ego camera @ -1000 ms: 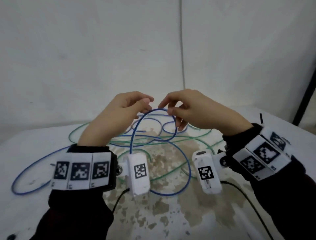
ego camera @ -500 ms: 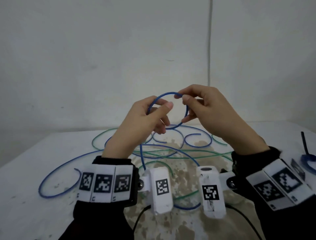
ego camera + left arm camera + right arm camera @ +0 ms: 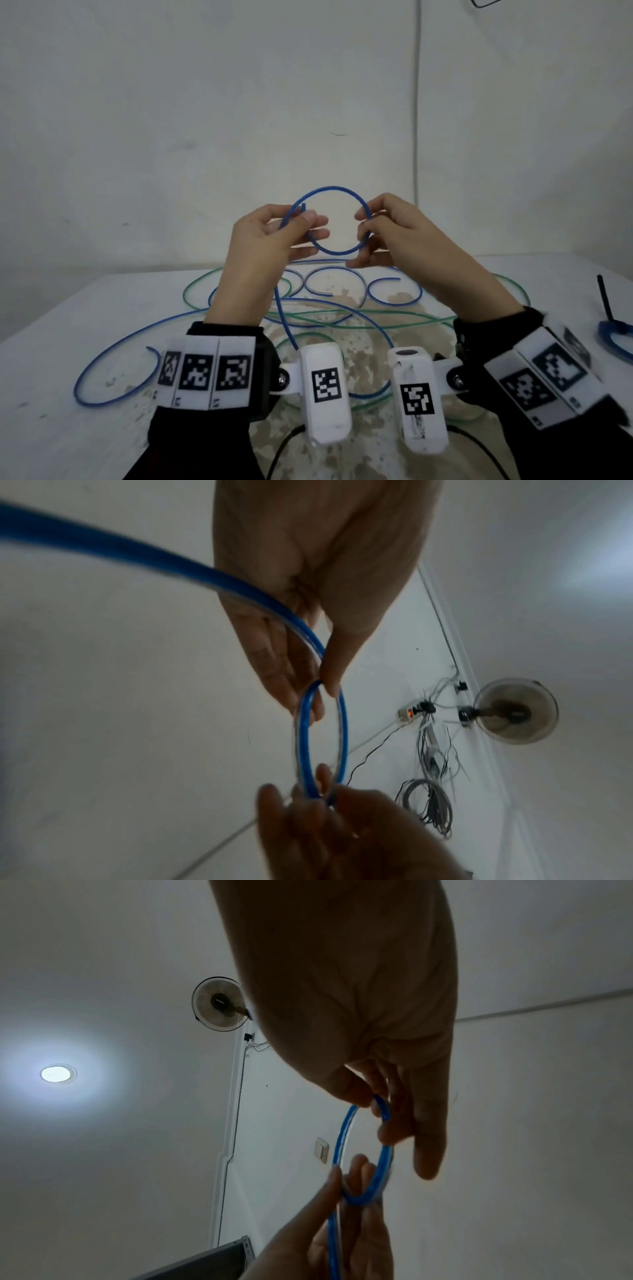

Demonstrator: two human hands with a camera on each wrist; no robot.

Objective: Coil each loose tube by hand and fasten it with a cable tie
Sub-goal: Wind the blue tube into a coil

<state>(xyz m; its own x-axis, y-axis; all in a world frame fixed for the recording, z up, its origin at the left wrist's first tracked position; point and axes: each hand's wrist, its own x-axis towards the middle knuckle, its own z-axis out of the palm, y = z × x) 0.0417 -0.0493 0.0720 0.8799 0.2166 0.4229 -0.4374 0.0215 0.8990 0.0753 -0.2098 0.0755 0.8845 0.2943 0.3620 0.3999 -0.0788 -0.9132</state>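
Observation:
A thin blue tube [image 3: 330,188] is bent into one round loop, held up above the table between both hands. My left hand [image 3: 274,236] pinches the loop's left side where the tube crosses itself, and the short free end sticks up by the thumb. My right hand [image 3: 387,233] pinches the loop's right side. The rest of the tube hangs down from my left hand to the table [image 3: 51,359]. From the left wrist the blue loop [image 3: 304,739] shows edge-on between my left hand [image 3: 318,669] above and my right hand [image 3: 342,831] below; from the right wrist the blue loop [image 3: 342,1137] hangs under my right hand [image 3: 394,1110].
Loose blue tubes [image 3: 113,353] and green tubes [image 3: 205,281] lie tangled across the stained white table. At the right edge lie a coiled blue tube [image 3: 616,337] and a black cable tie [image 3: 604,296]. A white wall stands close behind.
Both hands have risen from the table with the blue tube. The open arc has closed into a full round loop, and the hands have moved apart to its two sides.

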